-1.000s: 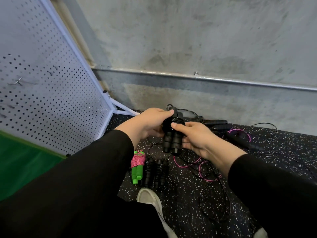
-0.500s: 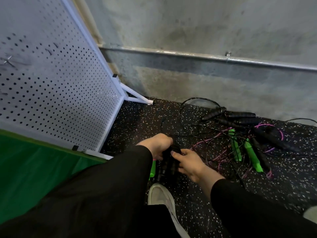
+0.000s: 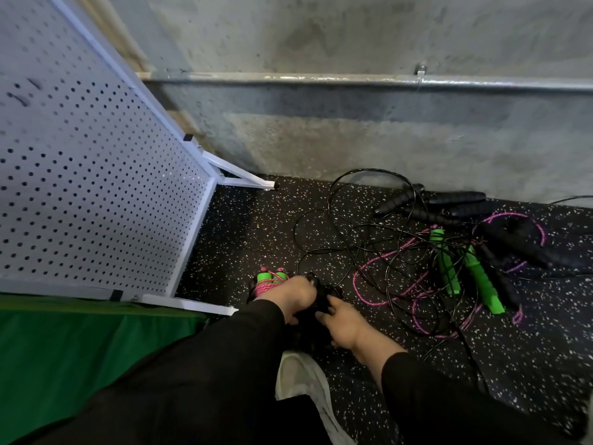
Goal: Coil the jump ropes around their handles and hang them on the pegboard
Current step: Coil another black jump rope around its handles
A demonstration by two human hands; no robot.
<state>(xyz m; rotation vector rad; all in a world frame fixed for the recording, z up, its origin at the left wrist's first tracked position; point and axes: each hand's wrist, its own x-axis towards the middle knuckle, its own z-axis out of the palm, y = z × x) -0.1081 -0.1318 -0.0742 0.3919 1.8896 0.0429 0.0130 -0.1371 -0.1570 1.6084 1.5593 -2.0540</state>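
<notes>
No legible text anywhere.

Reached down and forward with both black-sleeved arms, wrists close together. Left hand curled, knuckles up, gripping low. Right hand alongside, fingers bent in a pinching hold.

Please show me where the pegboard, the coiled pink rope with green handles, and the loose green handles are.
pegboard (image 3: 96,194): head view, on the perforated white panel.
coiled pink rope (image 3: 269,284): head view, on the pink wraps.
loose green handles (image 3: 447,268): head view, middle of the left handle.

Black bundle mostly behind both hands.
</notes>
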